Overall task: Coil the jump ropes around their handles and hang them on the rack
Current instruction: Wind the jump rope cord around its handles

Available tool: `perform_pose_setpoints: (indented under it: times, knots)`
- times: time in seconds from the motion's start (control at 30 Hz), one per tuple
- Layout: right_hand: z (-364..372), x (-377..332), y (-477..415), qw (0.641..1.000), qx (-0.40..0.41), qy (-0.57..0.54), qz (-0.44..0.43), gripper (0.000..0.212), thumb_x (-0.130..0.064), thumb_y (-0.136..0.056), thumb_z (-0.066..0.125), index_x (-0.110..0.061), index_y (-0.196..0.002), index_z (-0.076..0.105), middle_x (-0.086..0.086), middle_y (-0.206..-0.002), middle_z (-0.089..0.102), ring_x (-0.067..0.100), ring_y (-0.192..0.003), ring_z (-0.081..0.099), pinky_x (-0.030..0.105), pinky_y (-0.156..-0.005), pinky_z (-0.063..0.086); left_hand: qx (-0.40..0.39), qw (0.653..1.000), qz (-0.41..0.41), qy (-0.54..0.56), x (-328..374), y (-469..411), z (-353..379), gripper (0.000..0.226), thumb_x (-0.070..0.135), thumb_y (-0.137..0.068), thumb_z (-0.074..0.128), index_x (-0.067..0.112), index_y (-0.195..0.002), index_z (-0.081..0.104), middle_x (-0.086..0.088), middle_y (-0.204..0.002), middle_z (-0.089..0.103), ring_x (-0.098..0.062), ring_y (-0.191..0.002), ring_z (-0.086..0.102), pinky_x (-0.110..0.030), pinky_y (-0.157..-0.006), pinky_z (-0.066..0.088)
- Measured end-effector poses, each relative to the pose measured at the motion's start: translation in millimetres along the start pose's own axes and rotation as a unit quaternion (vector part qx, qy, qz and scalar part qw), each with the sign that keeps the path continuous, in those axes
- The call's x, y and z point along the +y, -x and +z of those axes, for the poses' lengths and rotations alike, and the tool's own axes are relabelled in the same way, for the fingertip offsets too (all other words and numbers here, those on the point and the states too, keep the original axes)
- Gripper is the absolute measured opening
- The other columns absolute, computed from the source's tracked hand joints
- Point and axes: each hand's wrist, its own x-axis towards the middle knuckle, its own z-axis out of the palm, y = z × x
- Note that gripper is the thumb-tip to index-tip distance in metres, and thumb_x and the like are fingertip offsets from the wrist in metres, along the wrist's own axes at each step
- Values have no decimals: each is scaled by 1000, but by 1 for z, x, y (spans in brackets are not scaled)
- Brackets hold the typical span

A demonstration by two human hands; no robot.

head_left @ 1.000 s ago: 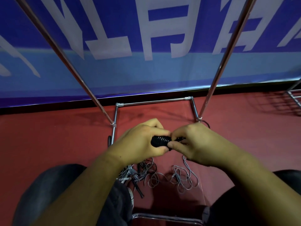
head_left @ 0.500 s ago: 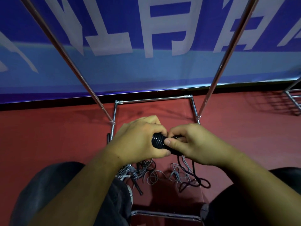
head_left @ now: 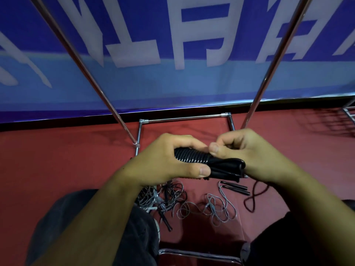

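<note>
Vs half a sec ago, more turns sit on the black jump rope (head_left: 192,155) — L hand (head_left: 169,160) grips it, R hand (head_left: 255,156) pinches its cord in curled fingers, above the floor (head_left: 57,160) before the rack (head_left: 184,118) — some slack left, hanging comes soon
</note>
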Motion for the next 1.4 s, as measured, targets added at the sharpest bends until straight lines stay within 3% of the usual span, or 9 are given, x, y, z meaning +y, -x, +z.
perform_pose_setpoints:
  times: [0.2, 0.3, 0.5, 0.7, 0.8, 0.93, 1.17, 1.33, 1.4]
  knots:
    - [9, 4, -2, 999, 10, -30, -20, 58, -49, -94, 62, 0, -65, 51, 9, -63, 41, 17, -60, 36, 30, -55, 28, 57, 998, -12, 25, -4, 0, 7, 28, 44, -66, 82, 39, -94, 76, 13, -80, 70, -3, -72, 61, -17, -69, 48]
    - [10, 5, -3, 999, 24, -27, -31, 54, -47, -93, 62, -2, -65, 52, 11, -65, 42, 20, -62, 36, 35, -57, 28, 59, 998, -15, 29, -4, -1, 9, 33, 44, -66, 83, 37, -98, 75, 13, -83, 71, -3, -74, 63, -18, -69, 49]
    - [10, 4, -3, 997, 63, -7, -39, 46, -39, -96, 61, -8, -63, 59, -6, -60, 50, 6, -58, 45, 19, -55, 38, 58, 998, -21, 16, -1, -1, 11, 39, 29, -68, 89, 38, -102, 73, 13, -87, 71, -5, -74, 65, -22, -69, 54]
    - [12, 2, -7, 996, 80, -18, -33, 45, -20, -98, 55, -25, -53, 55, -18, -51, 47, -2, -50, 41, 8, -53, 33, 128, 991, -22, -25, -5, -4, 19, 35, 45, -66, 86, 38, -96, 69, 24, -84, 65, 2, -73, 58, -14, -68, 45]
    - [14, 5, -7, 993, 112, -20, -30, 49, -15, -101, 55, -24, -53, 52, -18, -47, 45, -3, -45, 40, 7, -51, 32, 141, 987, -9, -77, -6, -4, 27, 54, 52, -61, 91, 44, -105, 61, 21, -98, 62, -1, -83, 61, -17, -73, 48]
    - [16, 3, -7, 993, 112, -27, -15, 53, -20, -101, 56, -28, -49, 57, -17, -48, 46, -2, -46, 40, 7, -51, 32, 198, 976, 6, -87, -4, -3, 35, 61, 40, -68, 93, 56, -113, 55, 19, -103, 59, -3, -91, 62, -17, -77, 48]
    - [17, 1, -7, 993, 116, -31, 22, 47, -37, -99, 62, -24, -56, 49, -11, -53, 38, 7, -48, 30, 20, -46, 29, 194, 977, 48, -80, 0, -3, 36, 60, 22, -73, 87, 46, -118, 55, 25, -104, 59, -13, -100, 60, -14, -79, 47]
    - [20, 6, -7, 992, 92, -40, 71, 53, -1, -100, 45, -30, -57, 54, -13, -50, 35, 6, -46, 25, 21, -43, 25, 199, 976, 52, -72, -8, -6, 29, 45, 25, -79, 84, 41, -116, 64, 15, -109, 64, -12, -97, 62, -20, -82, 49]
    - [22, 7, -7, 992, 90, -38, 77, 57, 1, -102, 39, -33, -58, 54, -14, -51, 35, 4, -45, 26, 19, -42, 25, 210, 973, 52, -83, -11, -8, 26, 38, 32, -79, 81, 39, -114, 67, 12, -109, 64, -14, -105, 62, -20, -86, 48]
